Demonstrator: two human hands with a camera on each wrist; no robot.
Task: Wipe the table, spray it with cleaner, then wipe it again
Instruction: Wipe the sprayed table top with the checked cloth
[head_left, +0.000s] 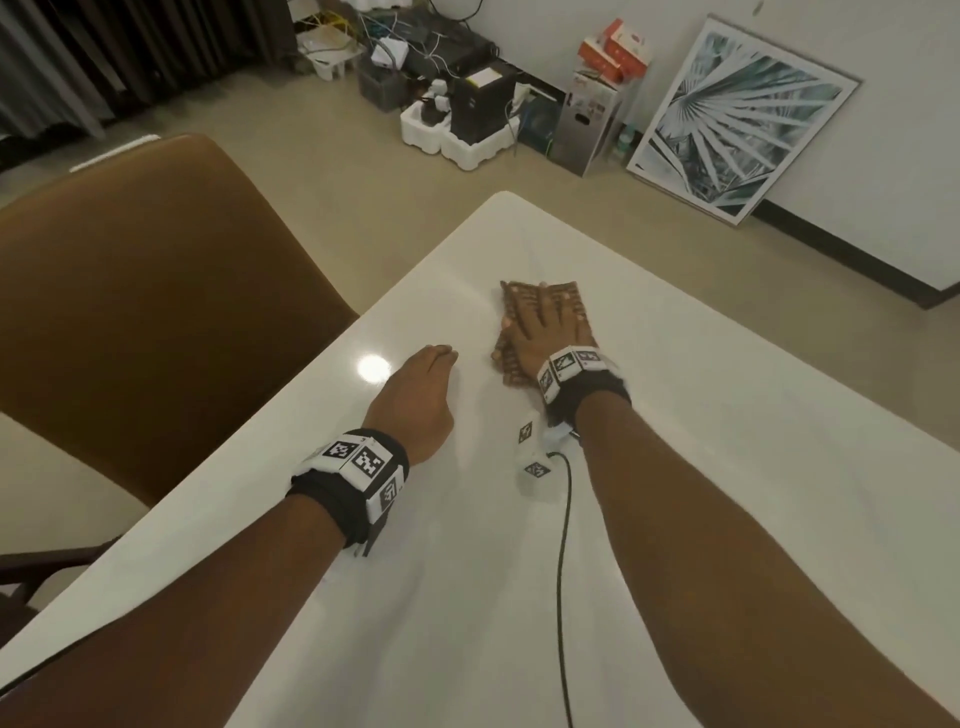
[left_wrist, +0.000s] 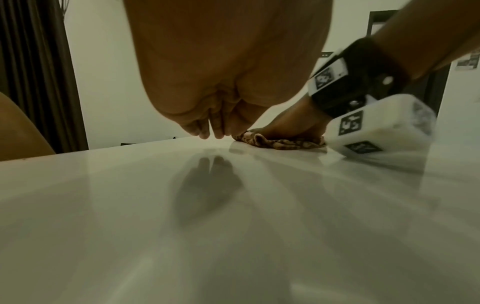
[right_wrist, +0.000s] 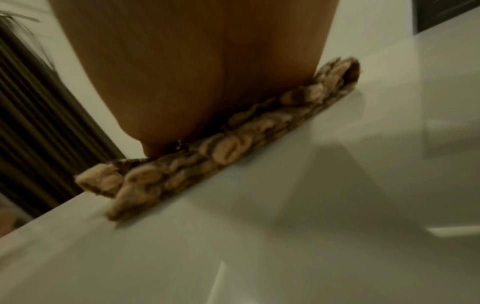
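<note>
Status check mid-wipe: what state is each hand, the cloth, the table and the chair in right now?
right hand: flat, fingers spread, pressing on the cloth
left hand: holds nothing, fingers together, fingertips down at the table beside the cloth
cloth: brown, patterned, folded, lying flat on the table
table: white, glossy, reflecting a lamp
chair: brown, at the table's left edge

The glossy white table (head_left: 675, 467) carries a brown patterned cloth (head_left: 519, 299) near its far corner, and a thin black cable (head_left: 561, 571) runs toward the near edge.
</note>
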